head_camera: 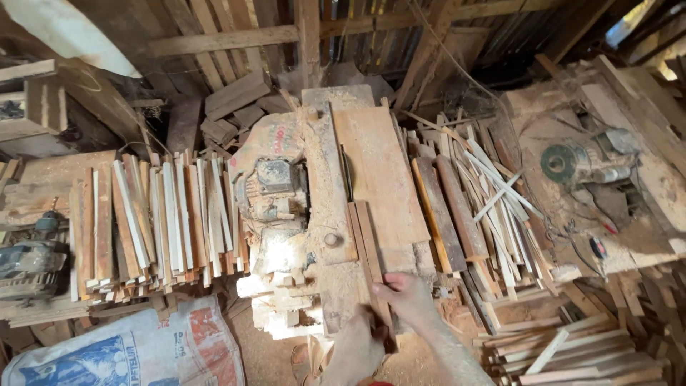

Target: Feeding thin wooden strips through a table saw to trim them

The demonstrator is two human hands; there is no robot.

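Cluttered wood workshop; dusty saw table [379,171] in the middle, both hands at its near edge: right hand [404,294] and left hand [355,350] clamped on a dark wood strip [366,239] lying beside the blade slot; stacked slats [153,218] to the left

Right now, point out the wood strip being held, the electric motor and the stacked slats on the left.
wood strip [366,239], head view, middle of its length
electric motor [274,187], head view, top housing
stacked slats [164,218], head view, middle of pile

Workshop interior — rough timber wall framing [307,36] at twelve o'clock; stacked wooden slats [153,221] at nine; scrap offcut heap [572,350] at four; sawdust floor [264,357] — daylight gap [629,25] at one.
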